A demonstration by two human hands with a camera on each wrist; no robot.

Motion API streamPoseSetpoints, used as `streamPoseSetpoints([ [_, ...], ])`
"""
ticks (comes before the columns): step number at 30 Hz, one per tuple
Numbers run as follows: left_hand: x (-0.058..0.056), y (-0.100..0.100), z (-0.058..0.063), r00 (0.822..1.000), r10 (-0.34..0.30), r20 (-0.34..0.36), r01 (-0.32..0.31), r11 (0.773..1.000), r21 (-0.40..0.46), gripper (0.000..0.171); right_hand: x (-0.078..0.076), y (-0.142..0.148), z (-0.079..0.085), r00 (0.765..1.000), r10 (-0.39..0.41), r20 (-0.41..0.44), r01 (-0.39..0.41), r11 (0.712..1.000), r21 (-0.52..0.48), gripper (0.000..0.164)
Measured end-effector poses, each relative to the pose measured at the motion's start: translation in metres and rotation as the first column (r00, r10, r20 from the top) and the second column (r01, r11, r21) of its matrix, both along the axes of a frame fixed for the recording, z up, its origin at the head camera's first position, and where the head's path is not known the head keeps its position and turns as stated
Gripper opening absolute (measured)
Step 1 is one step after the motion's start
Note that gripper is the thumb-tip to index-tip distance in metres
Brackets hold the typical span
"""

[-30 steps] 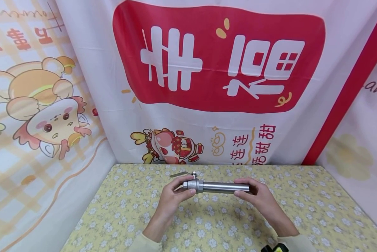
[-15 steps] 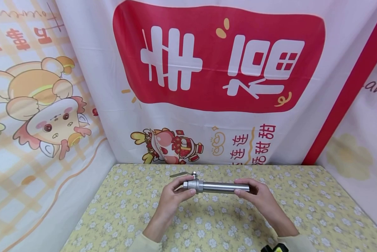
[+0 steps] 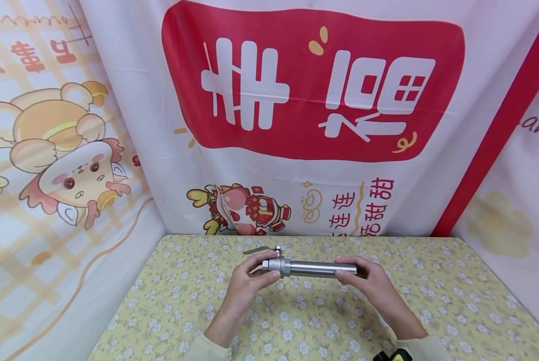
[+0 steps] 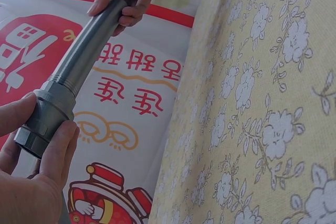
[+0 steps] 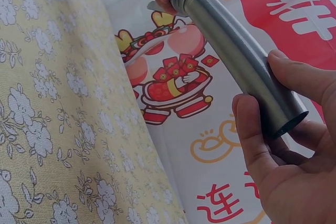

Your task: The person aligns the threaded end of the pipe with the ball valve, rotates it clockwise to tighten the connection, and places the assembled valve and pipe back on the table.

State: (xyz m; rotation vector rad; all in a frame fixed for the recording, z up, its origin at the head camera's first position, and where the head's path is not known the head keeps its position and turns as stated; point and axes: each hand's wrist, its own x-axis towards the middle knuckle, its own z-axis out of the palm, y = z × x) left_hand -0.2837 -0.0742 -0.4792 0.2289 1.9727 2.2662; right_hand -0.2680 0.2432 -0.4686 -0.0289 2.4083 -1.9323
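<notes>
A silver ball valve [image 3: 276,264] with a flat lever handle [image 3: 257,249] is joined end to end with a straight metal pipe [image 3: 316,268]. My left hand [image 3: 248,281] grips the valve body between thumb and fingers. On the other side my right hand [image 3: 364,275] holds the pipe near its free end. Both parts lie level in one line above the table. In the left wrist view, screw threads [image 4: 64,83] show where the pipe enters the valve's hex collar. The pipe's open end [image 5: 291,124] faces out past my right fingers in the right wrist view.
Below the hands is a table with a yellow flowered cloth [image 3: 296,321]. A white and red printed curtain [image 3: 305,125] hangs behind it, and more printed cloth [image 3: 62,175] closes off the left side. A black and yellow item [image 3: 393,355] sits at my right sleeve.
</notes>
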Motion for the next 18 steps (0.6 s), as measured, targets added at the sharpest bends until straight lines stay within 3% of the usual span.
streamPoseSetpoints([
  [18, -0.0004, 0.0012, -0.0010, 1.000, -0.007, -0.011, 0.007, 1.000, 0.000, 0.051, 0.0008, -0.0016, 0.0012, 1.000, -0.016, 0.004, 0.016, 0.998, -0.054, 0.046],
])
